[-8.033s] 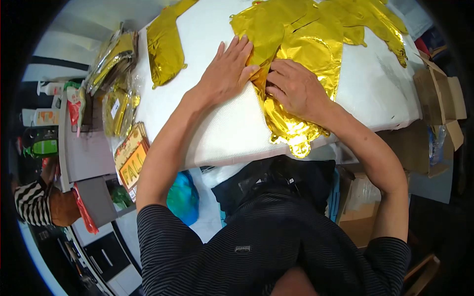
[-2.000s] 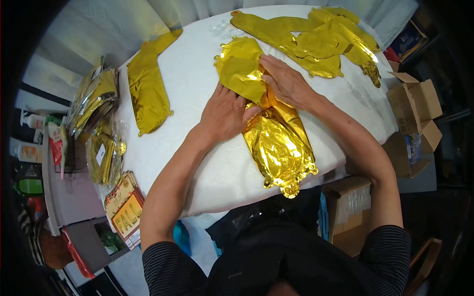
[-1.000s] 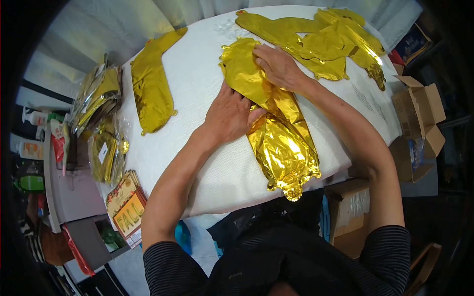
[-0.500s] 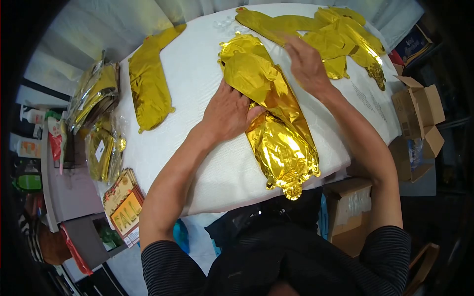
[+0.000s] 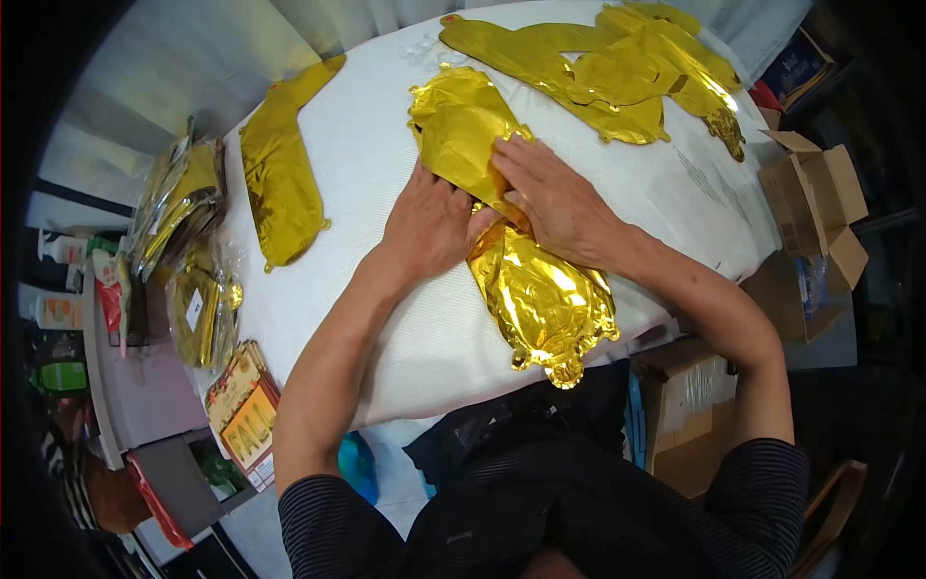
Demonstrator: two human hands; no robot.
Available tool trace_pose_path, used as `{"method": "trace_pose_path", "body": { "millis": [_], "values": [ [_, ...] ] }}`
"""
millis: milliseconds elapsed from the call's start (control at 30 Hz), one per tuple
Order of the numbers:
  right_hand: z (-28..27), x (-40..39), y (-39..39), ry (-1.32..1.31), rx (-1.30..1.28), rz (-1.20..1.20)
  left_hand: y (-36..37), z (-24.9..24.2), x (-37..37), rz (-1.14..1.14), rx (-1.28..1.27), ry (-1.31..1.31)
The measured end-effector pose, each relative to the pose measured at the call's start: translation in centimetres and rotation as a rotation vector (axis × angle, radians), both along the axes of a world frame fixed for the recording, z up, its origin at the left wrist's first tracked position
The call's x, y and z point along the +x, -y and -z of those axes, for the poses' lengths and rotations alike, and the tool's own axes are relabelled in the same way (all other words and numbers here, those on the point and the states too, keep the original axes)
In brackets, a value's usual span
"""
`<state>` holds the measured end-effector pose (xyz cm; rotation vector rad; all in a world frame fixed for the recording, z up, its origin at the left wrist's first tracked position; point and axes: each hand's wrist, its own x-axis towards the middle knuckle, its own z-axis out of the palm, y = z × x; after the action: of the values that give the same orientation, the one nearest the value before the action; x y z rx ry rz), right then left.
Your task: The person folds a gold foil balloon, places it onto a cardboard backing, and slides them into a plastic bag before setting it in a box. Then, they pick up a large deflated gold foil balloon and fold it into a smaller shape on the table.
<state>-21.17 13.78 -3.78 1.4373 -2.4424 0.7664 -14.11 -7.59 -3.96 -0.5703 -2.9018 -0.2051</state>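
Note:
A flat gold foil balloon [image 5: 545,299] lies lengthwise in the middle of the white-covered table [image 5: 367,338], its upper part folded and its near end crinkled and shiny. My left hand [image 5: 429,222] is at the balloon's left edge, fingers tucked partly under the upper fold and thumb on the foil. Across from it, my right hand [image 5: 559,203] holds the right side of the same balloon, fingers bent over the folded foil. Both sets of fingertips are partly hidden by foil.
Another flat gold balloon [image 5: 280,179] lies to the left, and several overlap in a gold pile [image 5: 627,72] at the back right. Bagged gold balloons [image 5: 183,203] and printed FALL packages [image 5: 246,415] line the left edge. Open cardboard boxes [image 5: 815,198] stand at the right.
My right hand has come down and left from above the table onto the balloon's right side. My left hand stays at the left edge. The view has shifted slightly.

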Motion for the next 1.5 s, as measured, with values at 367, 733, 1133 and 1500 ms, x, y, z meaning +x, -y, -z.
{"method": "trace_pose_path", "body": {
  "millis": [367, 733, 1133, 1500],
  "values": [
    [-1.0, -0.5, 0.5, 0.002, 0.06, -0.109, -0.1, -0.1, 0.0, 0.02, -0.015, -0.002],
    [-0.2, -0.8, 1.0, 0.002, 0.14, -0.063, -0.2, -0.3, -0.2, 0.019, 0.022, -0.046],
    [0.3, -1.2, 1.9, -0.039, 0.153, -0.019, -0.4, -0.4, 0.1, -0.038, 0.089, -0.124],
    [1.1, -1.1, 2.0, -0.116, 0.153, -0.007, 1.2, -1.1, 5.9, -0.152, 0.404, -0.243]
  ]
}}
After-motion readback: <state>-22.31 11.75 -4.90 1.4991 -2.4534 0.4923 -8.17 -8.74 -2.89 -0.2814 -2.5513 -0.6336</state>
